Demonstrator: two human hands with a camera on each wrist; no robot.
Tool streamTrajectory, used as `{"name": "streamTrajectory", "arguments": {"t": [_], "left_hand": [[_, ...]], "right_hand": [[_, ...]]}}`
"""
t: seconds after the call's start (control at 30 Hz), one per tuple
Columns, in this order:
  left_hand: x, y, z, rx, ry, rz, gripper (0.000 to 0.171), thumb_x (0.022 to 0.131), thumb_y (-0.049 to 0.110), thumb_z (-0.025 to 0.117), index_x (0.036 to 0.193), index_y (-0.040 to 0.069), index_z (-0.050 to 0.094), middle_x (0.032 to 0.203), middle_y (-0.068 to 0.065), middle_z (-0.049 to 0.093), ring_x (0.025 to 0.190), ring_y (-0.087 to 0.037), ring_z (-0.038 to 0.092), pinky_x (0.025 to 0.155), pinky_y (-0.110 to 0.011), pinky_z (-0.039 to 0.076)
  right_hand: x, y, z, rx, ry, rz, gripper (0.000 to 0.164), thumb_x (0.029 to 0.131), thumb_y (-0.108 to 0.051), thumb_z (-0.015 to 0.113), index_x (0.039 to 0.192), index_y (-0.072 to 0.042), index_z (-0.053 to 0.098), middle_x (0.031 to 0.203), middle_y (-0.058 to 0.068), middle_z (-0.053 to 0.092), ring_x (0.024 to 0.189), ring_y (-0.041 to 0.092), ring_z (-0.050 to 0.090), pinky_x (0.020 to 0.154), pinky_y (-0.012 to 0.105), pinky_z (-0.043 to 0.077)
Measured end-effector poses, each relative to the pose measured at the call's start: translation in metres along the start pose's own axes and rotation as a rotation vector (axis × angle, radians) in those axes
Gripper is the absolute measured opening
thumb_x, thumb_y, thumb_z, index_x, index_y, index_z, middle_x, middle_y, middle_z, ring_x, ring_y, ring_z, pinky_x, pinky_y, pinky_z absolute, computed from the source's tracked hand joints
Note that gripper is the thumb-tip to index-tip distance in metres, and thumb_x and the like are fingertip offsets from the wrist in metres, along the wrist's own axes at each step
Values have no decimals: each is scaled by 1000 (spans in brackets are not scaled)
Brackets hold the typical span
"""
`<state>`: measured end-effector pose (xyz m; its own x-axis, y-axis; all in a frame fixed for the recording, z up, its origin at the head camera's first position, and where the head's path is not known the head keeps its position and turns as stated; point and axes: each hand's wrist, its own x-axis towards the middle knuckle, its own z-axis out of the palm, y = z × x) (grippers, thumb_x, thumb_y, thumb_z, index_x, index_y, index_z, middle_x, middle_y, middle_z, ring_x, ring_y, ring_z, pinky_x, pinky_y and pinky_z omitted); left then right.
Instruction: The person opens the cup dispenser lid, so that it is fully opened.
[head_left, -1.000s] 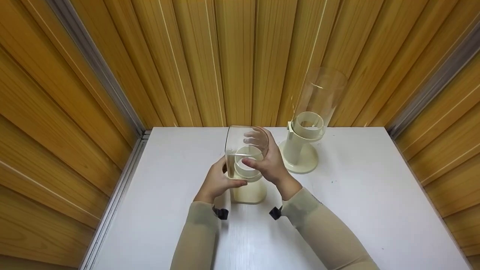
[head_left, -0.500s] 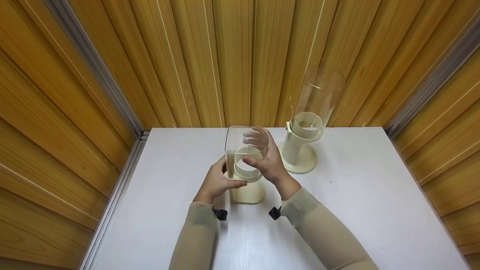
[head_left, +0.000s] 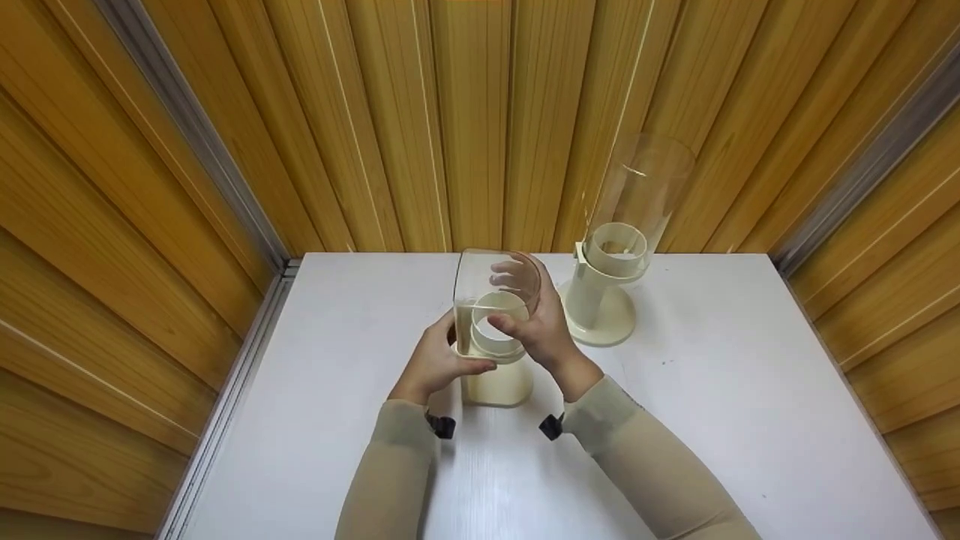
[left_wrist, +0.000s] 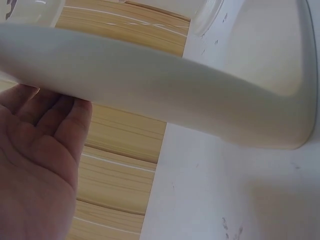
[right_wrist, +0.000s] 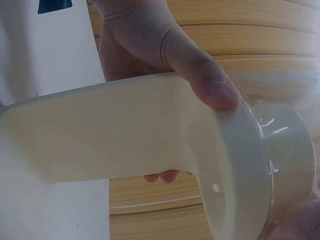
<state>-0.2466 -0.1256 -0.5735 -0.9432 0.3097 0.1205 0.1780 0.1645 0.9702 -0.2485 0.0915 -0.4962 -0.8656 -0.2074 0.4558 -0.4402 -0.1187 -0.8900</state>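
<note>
In the head view, a cream stand (head_left: pixel 501 388) with a hollow ring at its top carries a clear square-sided tube (head_left: pixel 480 274). My left hand (head_left: pixel 435 364) grips the stand just below the ring. The right wrist view shows the left thumb (right_wrist: pixel 222 94) on the ring's side and fingertips behind the column. My right hand (head_left: pixel 547 330) is curled around the tube's right side, its thumb in front. In the left wrist view the left fingers (left_wrist: pixel 72 122) go behind the cream column (left_wrist: pixel 135 82). The tube's lower edge is at the ring.
A second cream stand (head_left: pixel 600 319) with a round base stands back right, bearing a tall clear cylinder (head_left: pixel 645 180). The white table (head_left: pixel 337 375) is bounded by wood-panelled walls (head_left: pixel 469 112) at the back and both sides.
</note>
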Motion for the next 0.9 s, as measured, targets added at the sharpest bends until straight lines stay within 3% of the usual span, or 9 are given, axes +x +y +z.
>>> {"name": "streamTrajectory", "arguments": {"t": [0.33,0.6,0.9], "left_hand": [[0,0,1,7,9,4,98,74,25,109,159,24,61,151,1,73,146,-26,67,134,-56,46],[-1,-1,2,-10,18,-5,95,73,22,109,157,22,63,150,-1,74,145,-28,68,135,-58,44],[0,-4,3,-20,26,0,95,74,23,108,158,21,62,153,-1,72,149,-30,65,138,-61,38]], "right_hand": [[-1,2,0,-43,12,-34,121,81,-63,97,165,0,37,156,23,63,141,34,68,128,52,51],[-1,2,-1,-61,11,7,114,82,-51,99,166,-4,38,157,19,63,144,35,67,130,67,46],[1,-1,-2,-74,-6,23,117,81,-55,98,167,-3,37,156,20,63,144,42,66,133,63,44]]}}
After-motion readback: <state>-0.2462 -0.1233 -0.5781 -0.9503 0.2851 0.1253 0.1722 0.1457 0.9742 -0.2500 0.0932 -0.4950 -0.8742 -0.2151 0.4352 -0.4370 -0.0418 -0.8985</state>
